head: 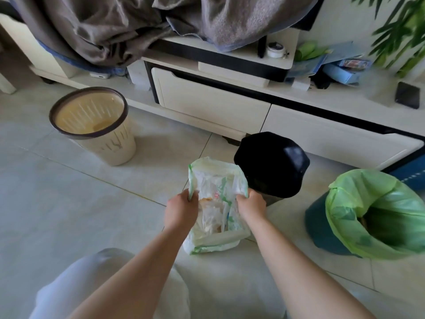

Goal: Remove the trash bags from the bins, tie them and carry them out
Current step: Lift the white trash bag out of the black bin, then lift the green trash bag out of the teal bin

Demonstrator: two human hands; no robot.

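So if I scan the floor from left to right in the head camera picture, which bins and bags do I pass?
Empty cream bin → small white bin with a pale bag, gripped by the left hand and right hand → black bag, a little further back → teal bin lined with a green bag.

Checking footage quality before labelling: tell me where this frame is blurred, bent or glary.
Head view: the plant leaves top right are motion-smeared; the cabinet edges bow from wide-angle distortion; a soft highlight sits on the black bin lid; both hands and the white bag stay fairly sharp.

Home living room: low TV cabinet (213,104), tiled floor (69,192).
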